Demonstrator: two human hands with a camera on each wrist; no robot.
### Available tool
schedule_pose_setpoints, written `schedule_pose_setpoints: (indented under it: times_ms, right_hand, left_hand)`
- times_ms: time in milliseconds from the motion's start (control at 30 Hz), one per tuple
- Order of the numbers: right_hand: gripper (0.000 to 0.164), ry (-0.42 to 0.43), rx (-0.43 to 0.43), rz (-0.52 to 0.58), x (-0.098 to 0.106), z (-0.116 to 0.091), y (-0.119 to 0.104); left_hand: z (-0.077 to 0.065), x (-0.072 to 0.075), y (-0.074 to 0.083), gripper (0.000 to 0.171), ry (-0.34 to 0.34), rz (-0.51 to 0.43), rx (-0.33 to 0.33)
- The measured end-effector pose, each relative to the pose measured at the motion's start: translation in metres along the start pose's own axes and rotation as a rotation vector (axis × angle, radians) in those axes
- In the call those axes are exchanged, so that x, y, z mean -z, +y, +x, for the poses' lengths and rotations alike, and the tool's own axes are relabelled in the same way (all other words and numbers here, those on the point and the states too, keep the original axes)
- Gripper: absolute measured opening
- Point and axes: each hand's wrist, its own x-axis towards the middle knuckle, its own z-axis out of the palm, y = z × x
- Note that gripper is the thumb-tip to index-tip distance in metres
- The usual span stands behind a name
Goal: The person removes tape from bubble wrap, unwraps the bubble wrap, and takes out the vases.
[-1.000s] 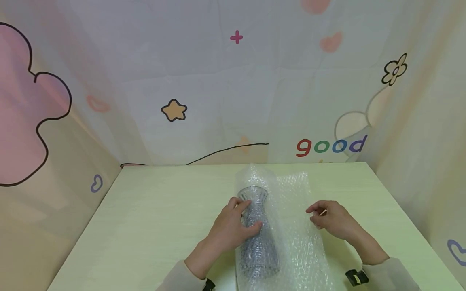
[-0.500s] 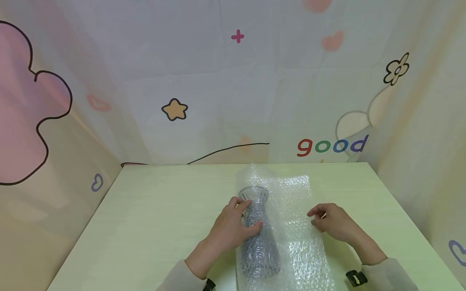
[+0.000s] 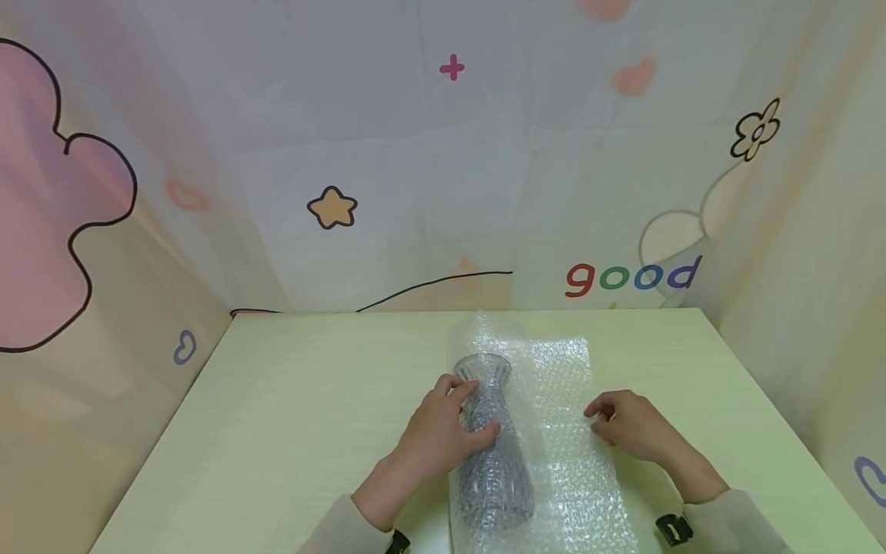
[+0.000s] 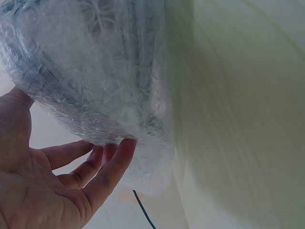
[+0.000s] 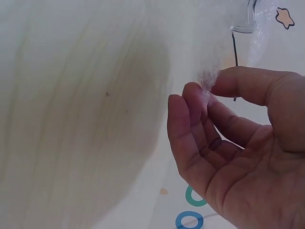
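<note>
A clear glass vase (image 3: 495,478) with a flared rim lies on its side under bubble wrap (image 3: 569,438), rim toward the back of the table. My left hand (image 3: 438,432) grips its neck and body through the wrap, thumb on top and fingers along the left side. In the left wrist view the fingertips (image 4: 125,145) press against the wrapped glass (image 4: 90,71). To the right, my right hand (image 3: 635,428) pinches the wrap's right edge between thumb and fingers. The right wrist view shows that pinched edge (image 5: 208,85) close up.
The pale table (image 3: 311,415) extends on both sides of the wrap. A printed curtain (image 3: 388,154) hangs along its back and sides. Both wrists carry black straps, the right strap (image 3: 674,529) near the wrap's right side.
My right hand has shifted slightly toward me, still at the wrap's edge. The wrap's loose right part has changed its shine and its far corner sits a little lower. My left hand stays put.
</note>
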Motion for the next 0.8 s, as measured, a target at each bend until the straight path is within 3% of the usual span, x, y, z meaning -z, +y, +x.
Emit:
schedule_pose_setpoints:
  times_ms: [800]
  right_hand:
    - [0.020, 0.044, -0.023, -0.146, -0.0094, 0.0036, -0.0010]
  left_hand:
    - [0.0001, 0.0009, -0.0002, 0.072, -0.011, -0.004, 0.002]
